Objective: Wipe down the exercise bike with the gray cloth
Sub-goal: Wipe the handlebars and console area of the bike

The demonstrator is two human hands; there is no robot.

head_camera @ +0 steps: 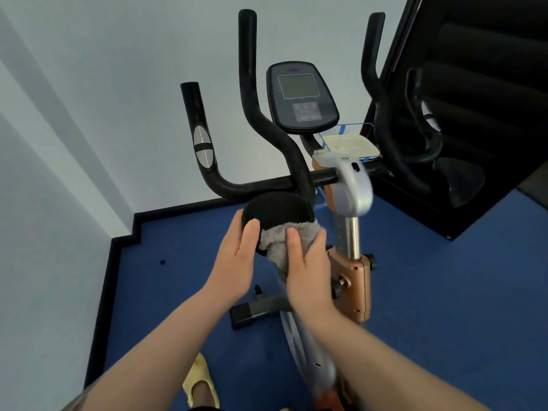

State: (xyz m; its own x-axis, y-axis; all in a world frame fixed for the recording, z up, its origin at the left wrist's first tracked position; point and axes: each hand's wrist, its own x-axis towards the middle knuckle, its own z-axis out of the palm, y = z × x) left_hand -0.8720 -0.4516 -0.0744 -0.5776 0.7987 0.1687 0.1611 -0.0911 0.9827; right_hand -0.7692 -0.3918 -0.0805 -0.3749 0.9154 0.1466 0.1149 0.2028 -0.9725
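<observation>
Bike: the exercise bike point(350, 185) with black bent handlebars, a dark screen and a silver and copper post stands on the blue floor, right in front of the person.
Pad: a round black soft pad point(275, 213) sits at the near end of the handlebar arm, just under the cross bar.
Cloth: the fluffy gray cloth point(280, 238) lies on the near right part of the pad and hangs down below it.
Right hand: the right hand point(308, 262) grips the cloth, thumb on top and fingers curled round it.
Left hand: the left hand point(237, 250) cups the left edge of the pad, thumb on the rim, fingers bent round the side. It holds the pad steady.
Which way: the unwiped part of the pad lies up and to the left of the right fingers. The right hand is the one to rub there, I think.
Job so far: the tall handlebars and the screen are well apart from the cloth, so there looks to be a lot left.
</observation>
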